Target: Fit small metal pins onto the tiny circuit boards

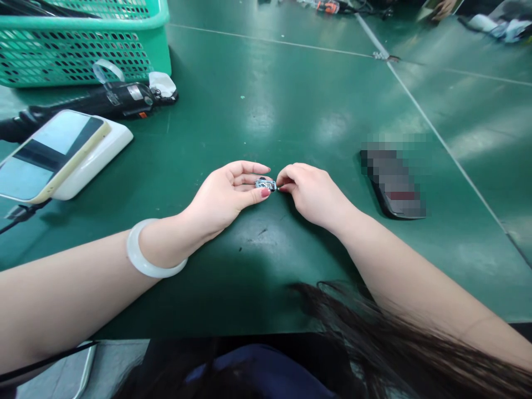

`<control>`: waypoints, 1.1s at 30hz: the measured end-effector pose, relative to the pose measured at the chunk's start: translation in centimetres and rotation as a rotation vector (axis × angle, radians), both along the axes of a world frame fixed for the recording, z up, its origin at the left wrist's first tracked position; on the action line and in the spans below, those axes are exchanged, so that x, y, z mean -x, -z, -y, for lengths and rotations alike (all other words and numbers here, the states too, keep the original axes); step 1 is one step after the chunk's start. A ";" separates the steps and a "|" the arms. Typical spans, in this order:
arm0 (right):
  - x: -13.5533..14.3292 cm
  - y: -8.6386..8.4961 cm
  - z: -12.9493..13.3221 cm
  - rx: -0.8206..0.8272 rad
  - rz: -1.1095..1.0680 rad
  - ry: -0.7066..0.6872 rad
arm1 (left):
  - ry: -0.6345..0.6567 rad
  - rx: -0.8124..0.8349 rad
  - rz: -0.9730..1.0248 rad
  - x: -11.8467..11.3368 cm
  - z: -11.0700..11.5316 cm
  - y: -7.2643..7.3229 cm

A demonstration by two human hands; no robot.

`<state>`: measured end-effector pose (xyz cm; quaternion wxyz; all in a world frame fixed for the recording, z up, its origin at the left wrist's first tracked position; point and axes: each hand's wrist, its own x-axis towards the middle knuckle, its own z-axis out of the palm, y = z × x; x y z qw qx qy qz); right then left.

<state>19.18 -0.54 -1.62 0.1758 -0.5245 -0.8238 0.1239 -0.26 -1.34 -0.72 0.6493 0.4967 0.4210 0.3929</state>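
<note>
A small dark piece with pale markings, perhaps a circuit board (265, 184), is pinched between the thumb and fingers of my left hand (224, 191), above the green table (257, 249). At the right end of that piece, the thumb and forefinger of my right hand (313, 191) are pressed together. Something tiny and too small to name may sit between those two fingertips. The remaining fingers of my right hand are curled in. A pale bangle (139, 252) circles my left wrist.
On the left, a phone (50, 155) rests on a white stand with a cable, near a black electric screwdriver (128, 98) and a green basket (164, 50). A dark, partly blurred phone-like object (390, 188) lies right. Other items and a person's hand (444, 8) appear far back.
</note>
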 end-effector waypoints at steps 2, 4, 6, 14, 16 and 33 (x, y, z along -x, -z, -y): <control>-0.1 0.0 -0.1 0.004 -0.030 0.021 | 0.002 0.001 0.004 0.0 0.0 0.0; -0.1 -0.2 -0.2 -0.004 -0.035 0.037 | 0.002 0.000 -0.003 0.0 0.0 0.0; -0.2 -0.3 -0.1 -0.020 -0.054 0.063 | -0.001 -0.002 -0.013 0.0 0.0 0.0; -1.0 -0.2 0.0 0.135 -0.396 0.229 | -0.006 0.009 0.006 -0.1 0.0 -0.1; -1.2 -0.2 0.0 0.164 -0.406 0.256 | -0.004 0.005 0.010 -0.1 0.1 0.0; -2.2 -0.5 -0.2 -0.004 -0.052 0.267 | -0.007 0.014 0.009 -0.1 0.0 -0.1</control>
